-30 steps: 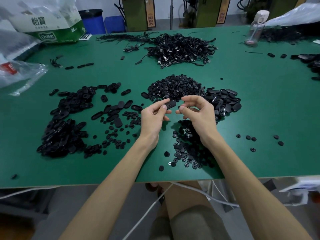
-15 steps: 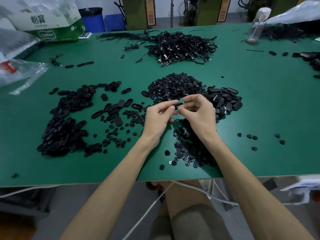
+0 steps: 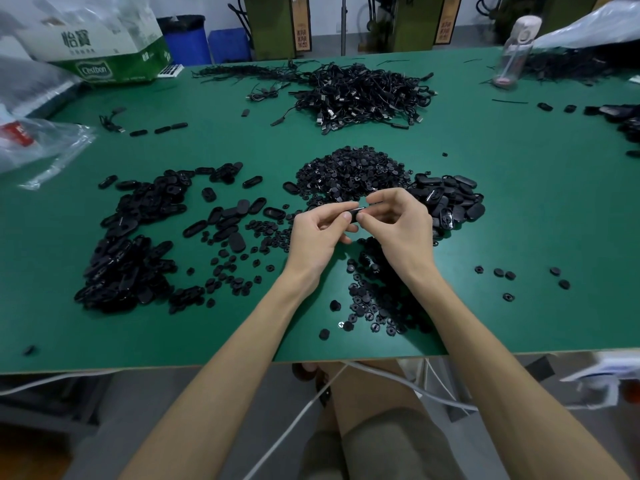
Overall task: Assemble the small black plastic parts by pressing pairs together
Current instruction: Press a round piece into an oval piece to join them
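Observation:
My left hand (image 3: pixel 320 233) and my right hand (image 3: pixel 398 226) meet above the green table (image 3: pixel 519 209), both pinching one small black plastic part (image 3: pixel 356 213) between thumbs and fingertips. Most of that part is hidden by the fingers. A heap of small round black parts (image 3: pixel 349 171) lies just beyond my hands. Black oval shells (image 3: pixel 450 199) are piled to its right. More round parts (image 3: pixel 377 299) are scattered under my right wrist. A big pile of oval pieces (image 3: pixel 128 258) sits at the left.
A tangle of black cables (image 3: pixel 363 95) lies at the back centre. A green and white carton (image 3: pixel 104 46) and clear plastic bags (image 3: pixel 38 143) stand at the back left. A clear bottle (image 3: pixel 516 46) stands back right. Loose round parts (image 3: pixel 509 275) dot the right side.
My hands have closed together: the right fingertips came onto the black part held by the left hand, and both now pinch it. The view shifted slightly.

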Demonstrator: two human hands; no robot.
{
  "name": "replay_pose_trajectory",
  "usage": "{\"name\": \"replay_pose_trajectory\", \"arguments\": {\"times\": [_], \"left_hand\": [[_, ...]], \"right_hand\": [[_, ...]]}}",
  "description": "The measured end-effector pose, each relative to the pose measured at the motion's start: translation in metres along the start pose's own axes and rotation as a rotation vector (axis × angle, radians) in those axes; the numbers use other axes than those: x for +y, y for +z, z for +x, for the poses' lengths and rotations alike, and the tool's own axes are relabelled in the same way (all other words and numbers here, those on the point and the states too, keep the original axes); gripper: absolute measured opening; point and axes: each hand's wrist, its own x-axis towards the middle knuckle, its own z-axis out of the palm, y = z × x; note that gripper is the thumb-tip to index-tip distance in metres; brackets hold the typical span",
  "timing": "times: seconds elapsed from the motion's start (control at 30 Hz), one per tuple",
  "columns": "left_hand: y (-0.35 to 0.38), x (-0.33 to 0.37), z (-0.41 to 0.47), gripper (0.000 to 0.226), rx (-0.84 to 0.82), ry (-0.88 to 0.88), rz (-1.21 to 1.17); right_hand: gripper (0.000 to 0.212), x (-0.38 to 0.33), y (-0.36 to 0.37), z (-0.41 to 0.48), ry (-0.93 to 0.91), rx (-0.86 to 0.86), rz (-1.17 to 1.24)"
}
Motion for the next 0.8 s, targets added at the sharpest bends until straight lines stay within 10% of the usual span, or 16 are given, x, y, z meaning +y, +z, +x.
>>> {"name": "replay_pose_trajectory", "arguments": {"times": [0.8], "left_hand": [[0.0018, 0.0022, -0.0024, 0.025, -0.016, 0.019, 0.033]], "right_hand": [[0.02, -0.0013, 0.0041, -0.0022, -0.151, -0.048, -0.202]]}}
